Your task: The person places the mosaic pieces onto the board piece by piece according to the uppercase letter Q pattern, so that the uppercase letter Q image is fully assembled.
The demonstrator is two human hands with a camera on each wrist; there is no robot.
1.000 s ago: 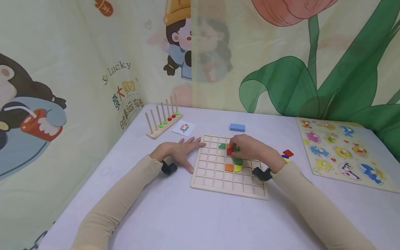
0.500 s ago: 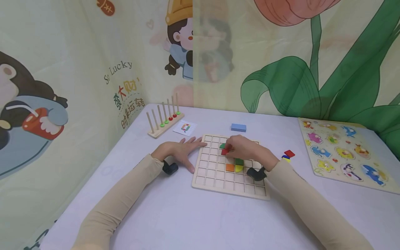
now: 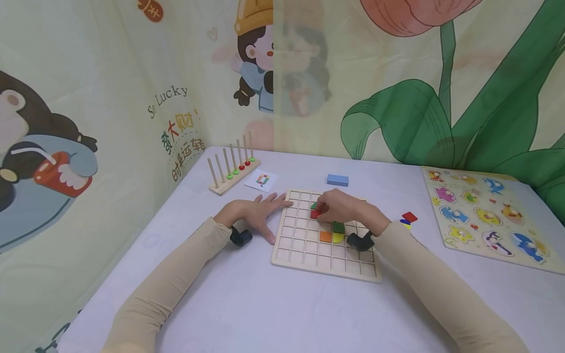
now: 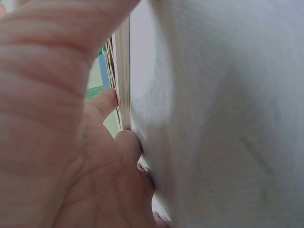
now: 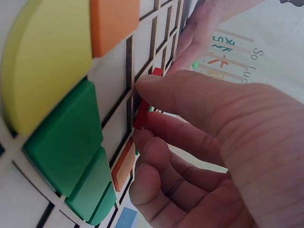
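Note:
My right hand (image 3: 342,207) pinches a red square tile (image 5: 142,114) between thumb and fingers, over the upper left part of a wooden grid board (image 3: 296,254). Just beyond the red tile, a green rounded tile (image 3: 314,206) is partly hidden by the fingers. Nearer me on the grid lie an orange square (image 3: 325,237), a yellow rounded tile (image 3: 338,238) and a green square (image 3: 338,227). In the right wrist view another orange tile (image 5: 124,166) lies below the fingertips. With fingers spread, my left hand (image 3: 255,215) touches the board's left edge (image 4: 122,80).
Behind the left hand are a pattern card (image 3: 262,181) and a peg rack (image 3: 234,176) with beads. A blue block (image 3: 337,180) sits beyond the board. Loose red (image 3: 410,216) and blue (image 3: 404,222) pieces lie right of it, before an animal puzzle board (image 3: 481,255).
My right hand has moved left across the board, carrying the red tile from beside the orange one to just below the green rounded tile. The left hand stays at the board's edge.

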